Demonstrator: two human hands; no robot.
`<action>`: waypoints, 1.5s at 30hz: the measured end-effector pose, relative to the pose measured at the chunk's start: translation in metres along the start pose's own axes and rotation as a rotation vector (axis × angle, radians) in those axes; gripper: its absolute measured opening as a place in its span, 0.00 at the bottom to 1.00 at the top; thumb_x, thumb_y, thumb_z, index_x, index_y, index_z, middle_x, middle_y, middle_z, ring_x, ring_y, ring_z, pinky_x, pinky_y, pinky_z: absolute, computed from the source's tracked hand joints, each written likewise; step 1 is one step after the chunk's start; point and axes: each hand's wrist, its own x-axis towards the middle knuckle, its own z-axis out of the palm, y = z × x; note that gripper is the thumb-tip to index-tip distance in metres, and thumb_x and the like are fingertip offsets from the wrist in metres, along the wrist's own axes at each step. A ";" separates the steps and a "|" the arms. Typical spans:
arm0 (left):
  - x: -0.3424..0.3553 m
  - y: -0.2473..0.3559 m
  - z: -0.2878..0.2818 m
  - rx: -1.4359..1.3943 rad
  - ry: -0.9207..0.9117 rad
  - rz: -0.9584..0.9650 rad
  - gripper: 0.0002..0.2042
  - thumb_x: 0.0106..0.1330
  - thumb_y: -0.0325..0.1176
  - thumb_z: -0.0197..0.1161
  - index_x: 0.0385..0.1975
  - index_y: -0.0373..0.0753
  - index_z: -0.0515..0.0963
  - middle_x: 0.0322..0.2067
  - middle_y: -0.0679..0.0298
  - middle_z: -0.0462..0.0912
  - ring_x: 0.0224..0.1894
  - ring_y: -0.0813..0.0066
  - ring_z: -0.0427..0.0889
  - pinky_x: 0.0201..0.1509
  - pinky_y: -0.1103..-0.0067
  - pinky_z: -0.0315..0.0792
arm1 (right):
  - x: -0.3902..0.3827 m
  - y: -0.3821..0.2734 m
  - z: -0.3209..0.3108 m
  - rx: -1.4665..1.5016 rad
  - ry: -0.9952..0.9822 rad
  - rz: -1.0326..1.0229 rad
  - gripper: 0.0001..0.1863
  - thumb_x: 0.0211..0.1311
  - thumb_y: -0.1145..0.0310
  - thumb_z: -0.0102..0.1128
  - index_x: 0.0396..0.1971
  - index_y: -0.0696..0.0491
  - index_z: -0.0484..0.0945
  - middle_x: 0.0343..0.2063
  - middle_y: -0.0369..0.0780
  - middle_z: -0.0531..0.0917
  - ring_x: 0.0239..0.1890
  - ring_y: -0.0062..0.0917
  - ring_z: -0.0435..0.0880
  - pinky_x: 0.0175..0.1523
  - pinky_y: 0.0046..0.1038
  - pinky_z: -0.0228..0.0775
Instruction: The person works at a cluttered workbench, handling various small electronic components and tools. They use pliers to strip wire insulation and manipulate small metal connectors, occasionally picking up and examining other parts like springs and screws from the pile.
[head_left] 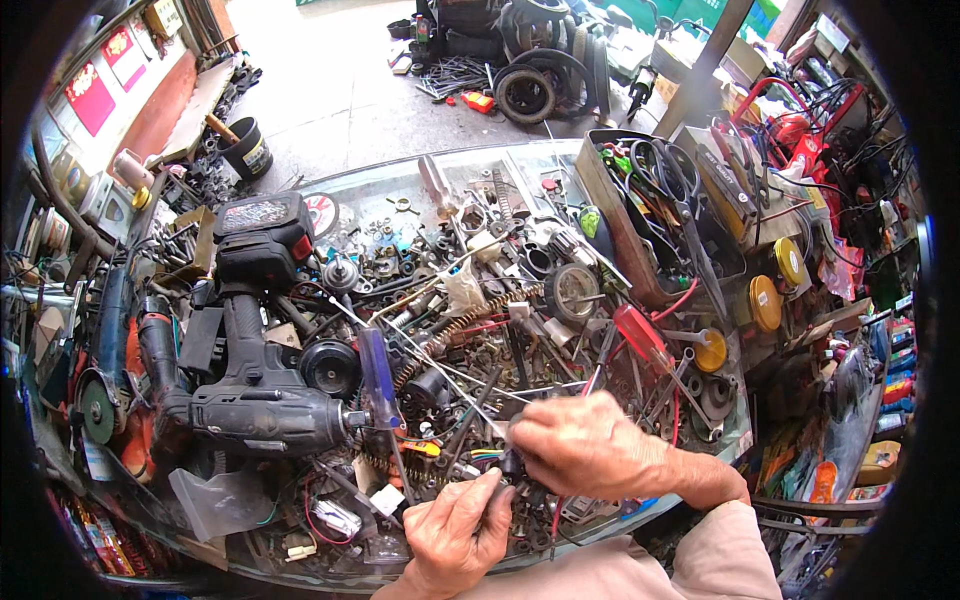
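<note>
My right hand [570,440] is closed, its fingertips pinched on a small dark part [510,462] whose shape is partly hidden. Just below and left of it, my left hand [455,530] has its fingers curled; what they grip is hidden. Around both hands lie thin coloured wires [485,455], metal rods and small hardware. A blue-handled screwdriver [378,375] lies left of them, beside a black cordless impact wrench [260,415]. A red-handled screwdriver [643,338] lies above my right hand.
The glass-topped bench [740,420] is crowded with parts. An angle grinder [105,400] is at the left, a tool bin [630,260] and yellow lids [765,303] at the right. Beyond the bench are a bucket [247,150] and tyres [525,93] on the floor.
</note>
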 end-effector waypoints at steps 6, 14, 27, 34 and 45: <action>0.001 0.000 0.001 -0.020 -0.012 0.006 0.16 0.55 0.23 0.73 0.44 0.32 0.82 0.27 0.59 0.84 0.22 0.67 0.83 0.24 0.76 0.76 | -0.005 -0.012 -0.001 -0.058 -0.029 0.043 0.11 0.56 0.68 0.66 0.38 0.55 0.77 0.30 0.40 0.78 0.33 0.35 0.84 0.33 0.36 0.76; 0.000 0.002 0.001 -0.014 0.003 0.013 0.16 0.54 0.22 0.73 0.43 0.32 0.82 0.28 0.57 0.85 0.23 0.66 0.84 0.24 0.76 0.76 | 0.028 0.030 -0.017 -0.312 0.266 0.234 0.04 0.60 0.69 0.63 0.30 0.53 0.79 0.27 0.41 0.77 0.33 0.37 0.83 0.34 0.40 0.72; 0.008 0.009 0.002 -0.023 0.052 0.000 0.12 0.58 0.20 0.70 0.42 0.31 0.82 0.26 0.54 0.82 0.22 0.59 0.81 0.23 0.71 0.74 | 0.108 0.051 0.007 -0.396 0.164 -0.224 0.24 0.49 0.70 0.65 0.50 0.57 0.78 0.47 0.46 0.78 0.54 0.37 0.75 0.57 0.37 0.66; 0.007 0.004 0.001 -0.025 0.034 0.016 0.13 0.57 0.19 0.69 0.43 0.31 0.81 0.28 0.54 0.83 0.24 0.59 0.83 0.24 0.71 0.75 | 0.081 0.035 -0.003 -0.413 0.141 -0.169 0.17 0.48 0.72 0.63 0.40 0.58 0.75 0.36 0.44 0.77 0.43 0.37 0.77 0.49 0.37 0.69; 0.006 0.001 0.002 -0.007 -0.003 0.035 0.14 0.58 0.21 0.69 0.45 0.32 0.81 0.29 0.56 0.83 0.25 0.60 0.82 0.25 0.72 0.75 | 0.020 0.007 -0.020 -0.333 -0.027 -0.154 0.09 0.49 0.70 0.60 0.32 0.56 0.77 0.31 0.40 0.76 0.40 0.32 0.76 0.46 0.33 0.67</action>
